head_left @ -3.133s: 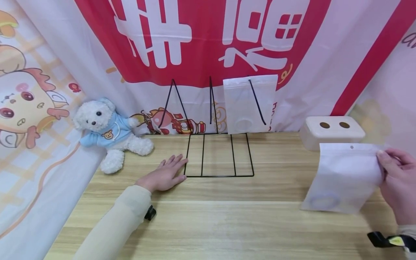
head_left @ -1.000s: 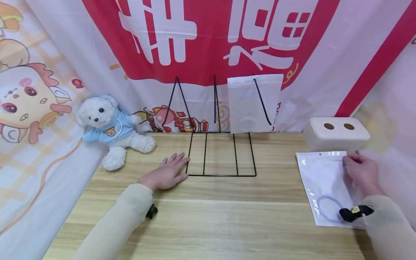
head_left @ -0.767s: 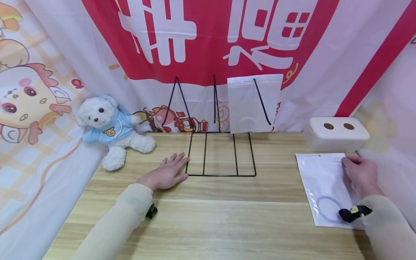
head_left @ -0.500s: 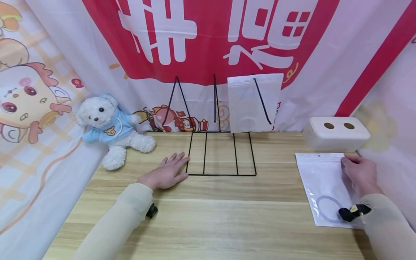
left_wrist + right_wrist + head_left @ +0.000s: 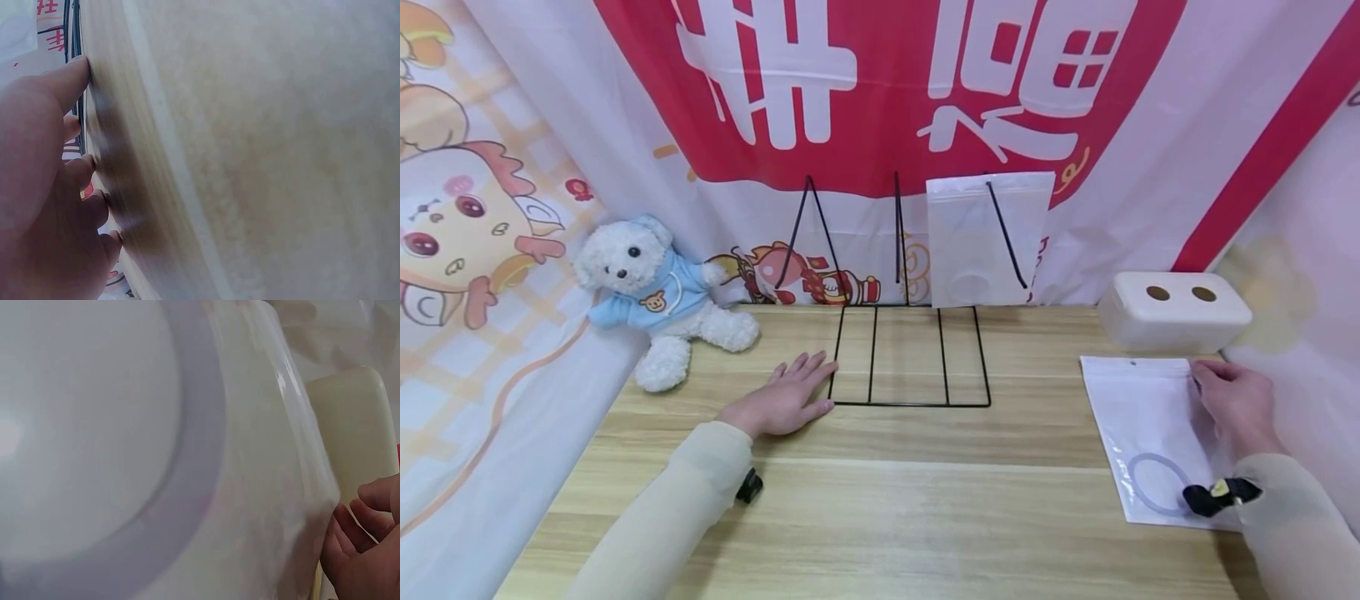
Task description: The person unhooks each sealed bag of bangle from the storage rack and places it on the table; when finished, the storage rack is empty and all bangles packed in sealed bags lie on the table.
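My left hand [image 5: 782,398] lies flat on the table, fingers spread. Its fingertips meet the left side of a black wire rack [image 5: 910,405]; the left wrist view shows the fingers [image 5: 74,78] straight against the wood. A flat white zip bag [image 5: 1150,408] with a ring outline and a small hang hole lies at the right. My right hand [image 5: 1236,404] is at the bag's upper right corner. In the right wrist view the thumb [image 5: 378,492] stands apart from the bag edge, while the other fingers are right at the corner. Another white bag [image 5: 985,242] hangs on the rack's right hook.
A cream box [image 5: 1176,312] with two round holes stands just behind the lying bag. At the back left sits a white plush dog [image 5: 658,300] in a blue hoodie. The rack's left and middle hooks bear nothing. Printed cloth [image 5: 880,92] closes off the back and sides.
My right hand has brought the bag down from raised at the right to the table, and its thumb has come slightly off the corner. My left hand keeps its place at the rack.
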`<state>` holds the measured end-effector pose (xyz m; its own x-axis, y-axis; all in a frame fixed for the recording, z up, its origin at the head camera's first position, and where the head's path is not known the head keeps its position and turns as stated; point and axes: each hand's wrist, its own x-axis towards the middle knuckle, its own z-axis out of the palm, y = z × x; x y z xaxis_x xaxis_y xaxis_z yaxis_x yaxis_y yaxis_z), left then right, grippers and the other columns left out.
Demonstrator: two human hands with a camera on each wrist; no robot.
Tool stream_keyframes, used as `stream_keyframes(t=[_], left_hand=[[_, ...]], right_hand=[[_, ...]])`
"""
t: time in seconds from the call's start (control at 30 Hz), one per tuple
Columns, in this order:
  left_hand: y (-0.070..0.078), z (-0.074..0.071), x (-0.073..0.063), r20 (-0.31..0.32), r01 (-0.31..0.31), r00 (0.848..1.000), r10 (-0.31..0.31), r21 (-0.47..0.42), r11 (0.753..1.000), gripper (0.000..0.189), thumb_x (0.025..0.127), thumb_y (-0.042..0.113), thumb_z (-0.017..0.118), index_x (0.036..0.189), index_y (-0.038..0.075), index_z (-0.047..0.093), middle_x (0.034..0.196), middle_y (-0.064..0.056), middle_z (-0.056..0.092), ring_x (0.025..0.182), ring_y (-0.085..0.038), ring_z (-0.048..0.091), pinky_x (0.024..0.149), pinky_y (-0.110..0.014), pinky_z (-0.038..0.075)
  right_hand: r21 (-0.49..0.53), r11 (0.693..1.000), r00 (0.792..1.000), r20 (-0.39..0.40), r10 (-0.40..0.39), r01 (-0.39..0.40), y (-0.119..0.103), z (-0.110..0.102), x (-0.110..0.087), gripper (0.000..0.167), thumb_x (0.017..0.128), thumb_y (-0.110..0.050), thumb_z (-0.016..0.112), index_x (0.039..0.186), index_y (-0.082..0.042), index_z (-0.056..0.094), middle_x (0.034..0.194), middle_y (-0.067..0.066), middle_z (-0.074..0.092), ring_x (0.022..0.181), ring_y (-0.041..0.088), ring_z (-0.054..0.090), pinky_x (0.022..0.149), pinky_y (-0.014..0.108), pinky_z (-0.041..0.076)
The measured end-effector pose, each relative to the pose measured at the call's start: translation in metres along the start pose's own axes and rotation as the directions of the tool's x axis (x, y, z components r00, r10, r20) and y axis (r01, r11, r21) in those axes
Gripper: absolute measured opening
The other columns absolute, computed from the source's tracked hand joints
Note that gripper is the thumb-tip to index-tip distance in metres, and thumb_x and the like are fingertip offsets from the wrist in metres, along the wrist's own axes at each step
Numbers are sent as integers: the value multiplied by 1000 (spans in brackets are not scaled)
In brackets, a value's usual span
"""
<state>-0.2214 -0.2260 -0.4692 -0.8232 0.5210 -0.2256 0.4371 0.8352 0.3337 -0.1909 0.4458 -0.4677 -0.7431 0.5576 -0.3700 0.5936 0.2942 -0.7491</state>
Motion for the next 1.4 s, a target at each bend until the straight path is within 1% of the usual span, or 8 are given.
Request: stream_keyframes(t=[0.23, 0.33, 0.53, 0.77, 0.97, 1.07, 1.27, 1.4], left_hand=[[0, 0, 0, 1, 0, 1000, 0, 3, 1000, 71, 115, 44, 48, 174, 15, 23, 183, -17, 10, 167, -49, 8, 133, -73, 7], [0, 0, 0, 2, -1, 1000, 1, 3, 1000, 71, 115, 44, 48, 174, 14, 23, 182, -18, 10, 167, -50, 8, 133, -73, 7], [1, 0, -1, 8, 4, 1000, -4, 1, 1000, 72, 114, 45, 49, 174, 15, 23, 183, -17, 9, 168, -48, 7, 134, -72, 7], [2, -1, -1, 8, 2, 1000, -2, 1, 1000, 71, 115, 45, 49, 174, 15, 23, 182, -18, 10, 168, -49, 8, 133, -72, 7], [2, -2, -2, 8, 4, 1000, -4, -3, 1000, 71, 115, 45, 49, 174, 15, 23, 183, -17, 9, 168, -48, 8, 133, -72, 7], [2, -2, -2, 6, 3, 1000, -3, -9, 1000, 71, 115, 45, 49, 174, 15, 24, 183, -17, 10, 168, -49, 8, 133, -73, 7], [-1, 0, -2, 2, 8, 1000, -8, -17, 1000, 71, 115, 45, 48, 174, 15, 23, 183, -17, 10, 168, -49, 8, 133, -72, 6], [-2, 1, -2, 4, 11, 1000, -11, -17, 1000, 72, 115, 46, 48, 174, 16, 22, 183, -16, 8, 168, -48, 6, 134, -71, 5]], right_hand=[[20, 1000, 1000, 24, 19, -20, -6, 0, -7, 68, 110, -54, 53, 166, -18, 43, 145, 4, 61, 112, 10, 61, 71, 13, 55], [22, 999, 999, 31, -33, 33, -6, 0, -12, 69, 110, -53, 53, 166, -15, 43, 132, -2, 66, 109, 7, 61, 72, 12, 56], [99, 984, 988, 36, -153, 149, -5, 0, -17, 68, 109, -46, 59, 164, -8, 46, 88, -36, 58, 89, -10, 61, 71, 9, 58], [225, 959, 982, 41, -185, 171, -13, 4, -27, 67, 106, -46, 66, 162, -13, 51, 93, -32, 64, 88, -12, 66, 69, 9, 59], [502, 844, 967, 53, -248, 189, -26, 10, -45, 60, 99, -34, 79, 152, -12, 62, 94, -23, 77, 85, -7, 75, 70, 9, 59], [571, 795, 956, 56, -288, 206, -34, 14, -55, 51, 97, -29, 81, 145, -16, 70, 95, -21, 79, 85, -5, 77, 71, 9, 60], [697, 661, 908, 36, -418, 277, -49, 25, -72, 29, 99, -14, 79, 128, -11, 79, 99, -12, 83, 87, 3, 81, 78, 13, 62], [691, 663, 901, 41, -433, 287, -57, 32, -81, 35, 97, -21, 81, 132, -14, 77, 105, -12, 82, 91, 3, 80, 80, 12, 62]])
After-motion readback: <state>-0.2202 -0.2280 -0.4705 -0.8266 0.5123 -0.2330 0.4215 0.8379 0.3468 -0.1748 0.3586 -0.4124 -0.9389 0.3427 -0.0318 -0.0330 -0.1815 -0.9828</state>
